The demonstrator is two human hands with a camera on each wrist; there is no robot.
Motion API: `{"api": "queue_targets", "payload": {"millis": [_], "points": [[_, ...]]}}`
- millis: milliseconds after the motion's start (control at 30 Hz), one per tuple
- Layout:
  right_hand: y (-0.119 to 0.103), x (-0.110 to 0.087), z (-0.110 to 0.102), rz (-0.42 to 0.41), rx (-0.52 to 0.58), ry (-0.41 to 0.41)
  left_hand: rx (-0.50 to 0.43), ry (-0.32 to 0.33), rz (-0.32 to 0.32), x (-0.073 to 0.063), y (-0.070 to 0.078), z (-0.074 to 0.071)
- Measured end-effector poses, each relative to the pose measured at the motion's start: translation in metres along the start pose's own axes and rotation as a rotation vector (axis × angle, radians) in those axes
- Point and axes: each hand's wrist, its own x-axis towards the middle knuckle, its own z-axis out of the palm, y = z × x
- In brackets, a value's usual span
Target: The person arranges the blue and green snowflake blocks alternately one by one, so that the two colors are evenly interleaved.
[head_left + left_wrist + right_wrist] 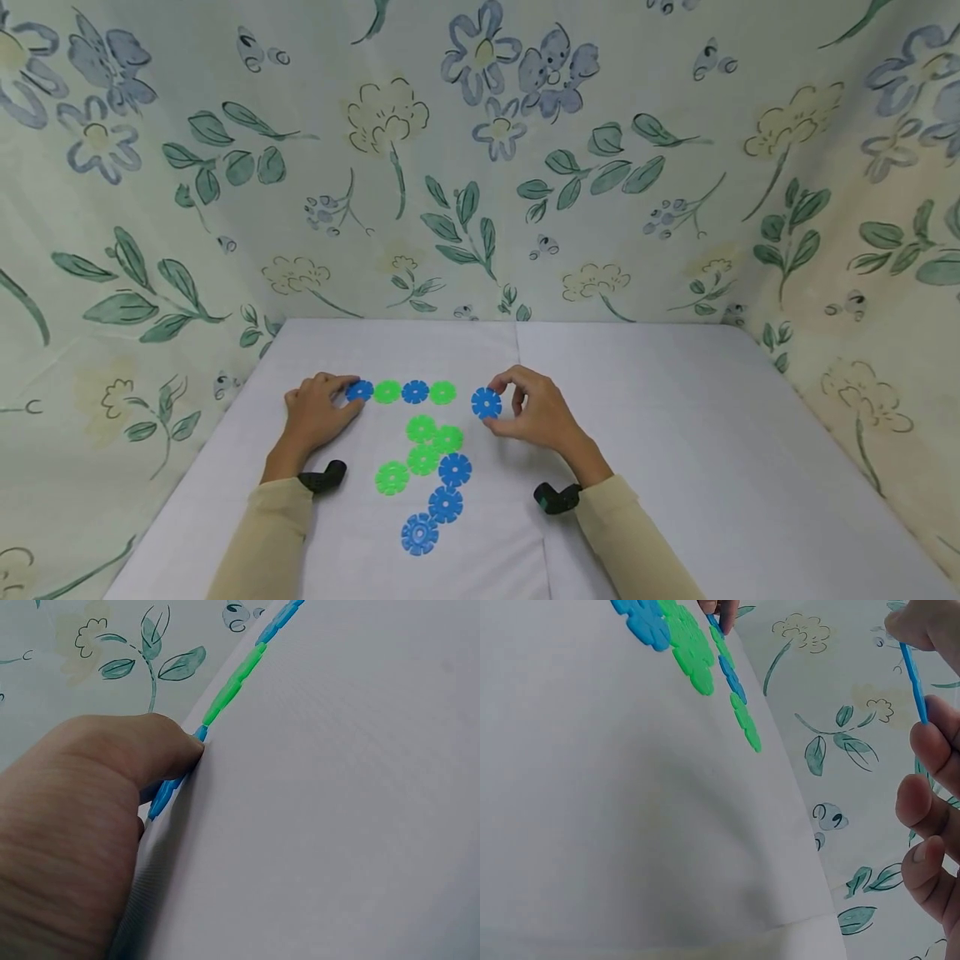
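A row of flat notched snowflake discs lies across the white table, blue and green by turns. My left hand (315, 414) holds the blue disc (360, 391) at the row's left end between thumb and fingers; in the left wrist view the thumb lies against that disc's edge. To the right of the row's last green disc (443, 392), a gap apart, my right hand (542, 410) pinches another blue disc (487, 403) by its rim. The right wrist view shows this disc (913, 684) edge-on, lifted off the table, with the other fingers loosely bent.
Nearer than the row lie several loose green discs (423, 459), some overlapping, and three blue discs (446, 505) in a slanting line towards the front. A wrist camera (557, 498) sits on each arm. Flower-patterned cloth (465, 208) hangs behind and beside the white-covered table (675, 433).
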Motion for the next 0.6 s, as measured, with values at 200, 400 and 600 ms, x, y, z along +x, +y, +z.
{"api": "queue_targets", "payload": {"millis": [200, 400, 600], "points": [[0.007, 0.006, 0.006, 0.013, 0.030, 0.032, -0.020, 0.010, 0.015, 0.000, -0.002, -0.001], [0.009, 0.010, 0.015, 0.067, 0.103, 0.026, -0.013, 0.002, 0.008, 0.000, -0.002, -0.002], [0.011, 0.017, 0.023, 0.151, 0.117, 0.039, -0.018, 0.003, 0.011, 0.001, -0.001, -0.001]]}}
